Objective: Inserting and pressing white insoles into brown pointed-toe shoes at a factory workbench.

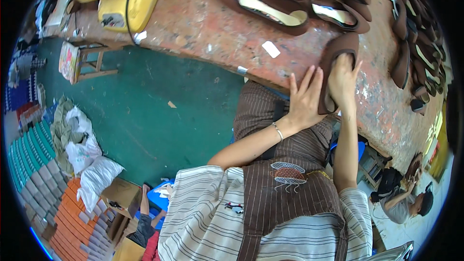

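Note:
A brown slip-on shoe (341, 44) stands toe away from me at the table's near edge, slightly tilted. My left hand (305, 97) lies along its left side, fingers stretched out against the upper and the thumb side reaching under the heel. My right hand (342, 83) reaches into the shoe's opening; most of its fingertips are hidden inside, while one finger stays outside along the right side. Between them, both hands hold the shoe. Just left of its toe, a small white label (271, 49) lies on the worn, paint-spotted table (203, 34).
Several finished-looking brown shoes (270, 12) lie at the table's far side, with more crowded at the right (425, 58). A yellow machine (140, 0) with a black cord stands at the far left. A stool (89, 63), white bags (94, 174) and other people occupy the floor.

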Available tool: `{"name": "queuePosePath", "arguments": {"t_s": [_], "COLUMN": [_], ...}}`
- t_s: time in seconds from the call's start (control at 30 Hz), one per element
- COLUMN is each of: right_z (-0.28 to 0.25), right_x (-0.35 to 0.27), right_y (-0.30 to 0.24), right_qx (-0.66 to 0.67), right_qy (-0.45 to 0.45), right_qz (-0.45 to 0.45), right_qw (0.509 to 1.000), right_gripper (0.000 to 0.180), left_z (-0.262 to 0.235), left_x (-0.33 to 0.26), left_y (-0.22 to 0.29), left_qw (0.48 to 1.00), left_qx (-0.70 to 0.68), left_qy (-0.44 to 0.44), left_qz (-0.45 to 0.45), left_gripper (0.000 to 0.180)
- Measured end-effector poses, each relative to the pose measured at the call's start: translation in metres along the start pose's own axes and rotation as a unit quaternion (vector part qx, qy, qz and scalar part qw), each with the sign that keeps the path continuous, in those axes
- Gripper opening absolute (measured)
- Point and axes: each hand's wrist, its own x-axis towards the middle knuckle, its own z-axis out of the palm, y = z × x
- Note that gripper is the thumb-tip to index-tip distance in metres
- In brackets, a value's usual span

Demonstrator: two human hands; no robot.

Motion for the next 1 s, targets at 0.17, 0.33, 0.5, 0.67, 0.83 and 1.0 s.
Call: {"name": "queuePosePath", "arguments": {"t_s": [0.17, 0.33, 0.5, 0.67, 0.83, 1.0], "right_z": [0.0, 0.024, 0.037, 0.047, 0.029, 0.033], "right_x": [0.004, -0.001, 0.009, 0.047, 0.024, -0.043], "right_y": [-0.002, 0.018, 0.03, 0.059, 0.0, -0.018], "right_qx": [0.1, 0.018, -0.108, -0.165, -0.016, 0.152], "right_qy": [0.018, 0.073, 0.138, 0.123, 0.171, 0.275], "right_qz": [0.022, -0.058, -0.04, -0.027, -0.001, 0.066], "right_qw": [0.995, 0.995, 0.984, 0.978, 0.985, 0.947], "right_gripper": [0.041, 0.043, 0.027, 0.015, 0.025, 0.029], "left_z": [0.005, -0.001, 0.001, 0.003, 0.002, 0.016], "left_x": [-0.003, -0.003, -0.004, 0.013, 0.012, 0.007], "left_y": [-0.006, -0.005, -0.004, 0.008, -0.012, -0.001], "left_qw": [0.999, 0.999, 0.999, 1.0, 0.986, 0.932], "left_qx": [0.022, 0.0, -0.02, 0.003, 0.16, 0.303], "left_qy": [0.029, 0.032, 0.037, -0.021, -0.02, -0.041], "left_qz": [0.004, 0.01, 0.02, 0.017, 0.052, 0.195], "left_gripper": [0.107, 0.106, 0.109, 0.116, 0.103, 0.075]}}
